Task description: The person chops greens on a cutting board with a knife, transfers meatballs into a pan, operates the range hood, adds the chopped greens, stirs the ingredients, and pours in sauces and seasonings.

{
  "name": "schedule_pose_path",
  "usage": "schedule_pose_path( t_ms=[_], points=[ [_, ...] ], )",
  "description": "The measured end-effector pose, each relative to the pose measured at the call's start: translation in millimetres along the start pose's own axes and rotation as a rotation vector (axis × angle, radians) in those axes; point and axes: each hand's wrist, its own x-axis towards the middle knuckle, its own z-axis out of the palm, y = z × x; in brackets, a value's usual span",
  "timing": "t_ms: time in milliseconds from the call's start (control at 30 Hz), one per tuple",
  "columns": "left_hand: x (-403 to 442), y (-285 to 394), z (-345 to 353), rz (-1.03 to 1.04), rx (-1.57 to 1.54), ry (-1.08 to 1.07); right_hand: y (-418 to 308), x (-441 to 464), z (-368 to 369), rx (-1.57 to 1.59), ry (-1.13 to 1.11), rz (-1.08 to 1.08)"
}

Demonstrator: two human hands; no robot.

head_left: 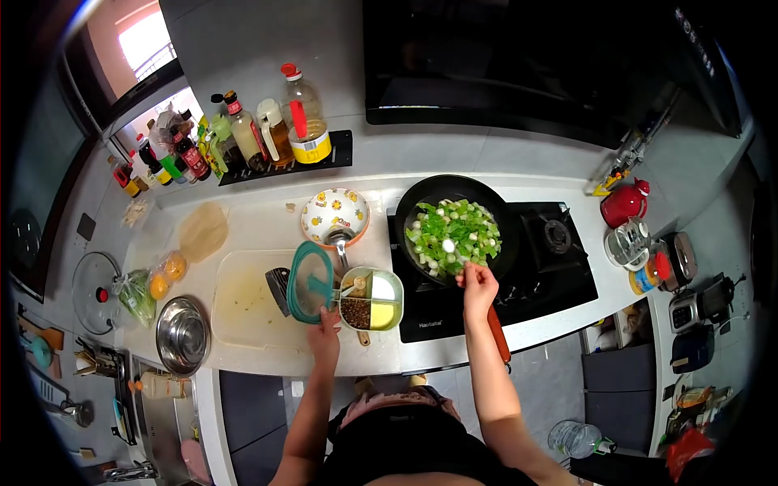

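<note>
My right hand [478, 285] is closed in a pinch over the near side of a black frying pan [409, 194]. It holds what looks like a small spoon [448, 245] with a white tip, above chopped green vegetables [466, 223] in the pan. My left hand [326, 324] grips the edge of a teal lid [310, 263], tilted up at the left of a seasoning box [397, 324]. The box's compartments hold dark peppercorn-like grains, a white powder and a pale yellow one. A small clear spoon handle crosses the box.
Behind the box, a patterned bowl [328, 202] holds a ladle [341, 239]. A black spatula [278, 290] lies beside the lid, on a cutting board [235, 324]. A steel bowl [182, 334] is further left. The pan's red-brown handle [498, 336] juts past the stove's [567, 275] front edge.
</note>
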Motion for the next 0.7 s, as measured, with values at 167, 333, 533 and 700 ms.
schedule_pose_path(
  t_ms=[167, 333, 533, 700],
  points=[
    [3, -4, -4, -0.010, 0.003, -0.010, 18, 24, -6, -0.506, 0.034, -0.420],
    [0, -6, -5, 0.007, -0.051, 0.007, -1, -18, 6, -0.378, -0.036, -0.396],
    [-2, -3, -6, 0.059, -0.103, 0.041, 1, -88, 19, -0.479, -0.599, -0.472],
    [-3, -1, -5, 0.108, -0.115, 0.064, 32, -97, 27, -0.609, -0.617, -0.715]
  ],
)
